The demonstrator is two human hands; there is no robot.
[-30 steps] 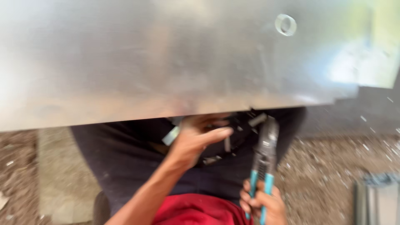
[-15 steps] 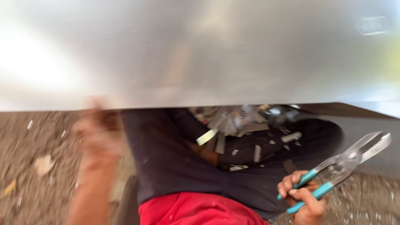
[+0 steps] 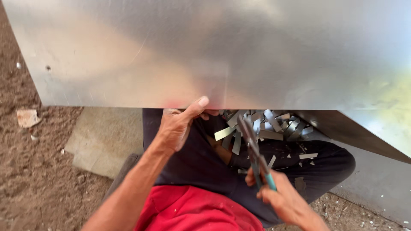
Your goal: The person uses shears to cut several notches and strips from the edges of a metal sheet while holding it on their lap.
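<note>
1. Silver-grey sheet metal point(image 3: 222, 51) fills the top of the view, a big smooth panel whose near edge runs straight across above the person's lap.
2. The left hand point(image 3: 180, 124) is right at that edge: thumb up against the face of the sheet, fingers curled under it, clamping the panel's rim.
3. The right hand point(image 3: 280, 196) is down low at the right, fist clenched around the teal-handled tin snips point(image 3: 254, 152).
4. The snips point up and away, their dark blades reaching toward the sheet's edge, just beside the left hand's fingers; whether the blades touch the metal cannot be told from here.
5. A pile of cut metal strips point(image 3: 267, 124) lies in the lap on the dark trousers point(image 3: 192, 158), just under the sheet's edge, with smaller slivers scattered to the right.
6. A red shirt point(image 3: 192, 209) shows at the bottom.
7. A flat grey slab point(image 3: 105, 139) lies on the brown dirt ground point(image 3: 30, 179) at the left, with a small scrap of paper point(image 3: 28, 117) further out.
</note>
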